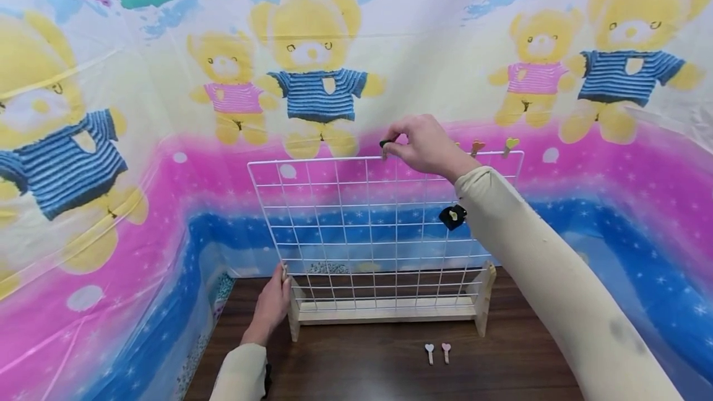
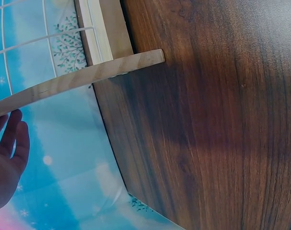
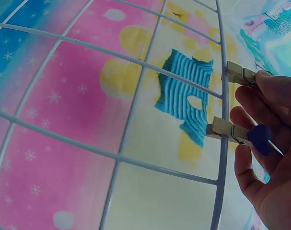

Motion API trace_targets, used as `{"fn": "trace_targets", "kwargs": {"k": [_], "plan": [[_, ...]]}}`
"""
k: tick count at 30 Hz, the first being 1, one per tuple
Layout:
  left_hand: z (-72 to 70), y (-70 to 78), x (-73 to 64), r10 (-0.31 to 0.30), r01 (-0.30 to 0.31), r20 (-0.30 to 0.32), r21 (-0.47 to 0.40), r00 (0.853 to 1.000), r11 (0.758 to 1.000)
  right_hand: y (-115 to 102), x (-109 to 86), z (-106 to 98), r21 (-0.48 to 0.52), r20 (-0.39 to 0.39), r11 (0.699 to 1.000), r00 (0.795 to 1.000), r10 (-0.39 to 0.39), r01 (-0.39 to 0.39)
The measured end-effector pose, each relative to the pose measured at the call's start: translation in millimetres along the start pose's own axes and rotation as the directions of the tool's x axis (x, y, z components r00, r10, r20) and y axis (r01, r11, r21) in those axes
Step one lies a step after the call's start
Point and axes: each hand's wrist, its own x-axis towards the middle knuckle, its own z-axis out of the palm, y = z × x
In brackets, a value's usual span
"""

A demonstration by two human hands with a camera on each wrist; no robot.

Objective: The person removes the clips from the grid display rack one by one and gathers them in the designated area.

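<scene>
Wood peg (image 3: 241, 74) at square-mesh wire grid (image 1: 397, 242), pinched by R hand (image 1: 421, 144); L hand (image 1: 270, 303) unclenched, touching wood stand (image 2: 102, 73).

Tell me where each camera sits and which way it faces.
Head: worn on the head, looking forward and down at the wire grid; sleeves, left hand and right hand show.
Left wrist: on that wrist, facing the wooden stand and tabletop; left hand partly shows.
Right wrist: on that wrist, facing the wire grid's top edge; right hand and two clothespins show.
Head and right wrist share the wire grid.
</scene>
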Motion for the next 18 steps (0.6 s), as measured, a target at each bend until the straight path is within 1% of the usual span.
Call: {"fn": "trace_targets", "kwargs": {"k": [4,6,11,16,18], "plan": [[0.5,0.5,-0.2,-0.004,0.004,-0.002,0.005,1.0,1.0,-1.6,-1.4,-4.6,0.026,-0.05,1.0,0.999,0.001,0.0],[0.2,1.0,-0.5,-0.007,0.007,0.004,0.005,1.0,1.0,-3.0,-4.2,-7.0,0.055,-0.065,0.998,0.998,-0.004,0.007],[-0.7,1.8,-0.5,-0.008,0.008,0.014,0.005,1.0,1.0,-8.6,-15.8,-13.6,0.084,-0.099,0.995,0.994,-0.045,0.054],[-1.6,1.8,-1.5,0.003,-0.003,0.02,0.007,1.0,1.0,-14.1,-31.3,-21.1,0.071,-0.115,0.994,0.991,-0.073,0.081],[-1.8,2.0,-1.9,0.005,-0.005,0.026,0.003,1.0,1.0,-14.2,-38.5,-23.3,0.057,-0.124,0.993,0.988,-0.098,0.105]]}}
